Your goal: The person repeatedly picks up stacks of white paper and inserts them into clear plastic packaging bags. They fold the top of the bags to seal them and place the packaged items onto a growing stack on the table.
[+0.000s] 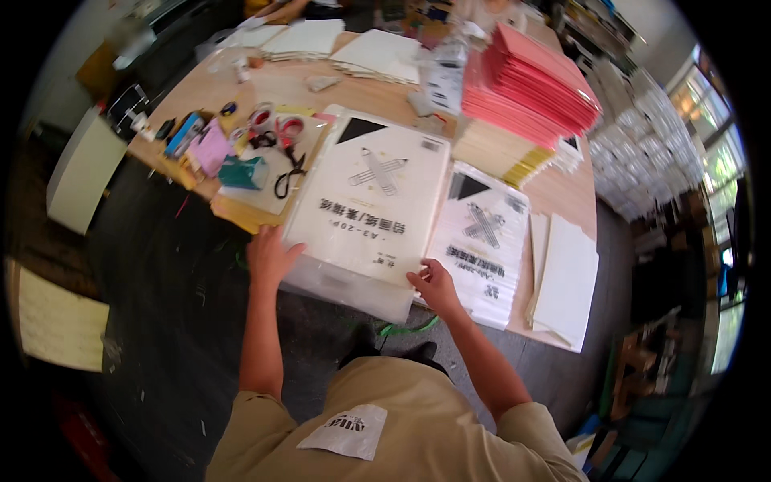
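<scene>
A stack of white drawing paper in a clear plastic bag [377, 217] lies in front of me, printed with crossed pencils and a black corner. The bag's loose clear end [345, 287] hangs over the table's near edge. My left hand [271, 253] rests at the bag's near left edge, thumb stretched apart from the fingers. At the near right corner is my right hand [436, 285], its fingers loosely bent and thumb apart, touching or just beside the plastic. To the right lies a second pile of printed plastic bags [484, 241], partly under the first.
Tape rolls [291, 126], black-handled scissors [287, 178] and a teal box [243, 172] sit at left. Tall pink stacks [530, 84] rise at back right. White sheets [566, 281] lie at right, more paper piles [377, 55] at the back. Another person's arm [281, 11] shows beyond.
</scene>
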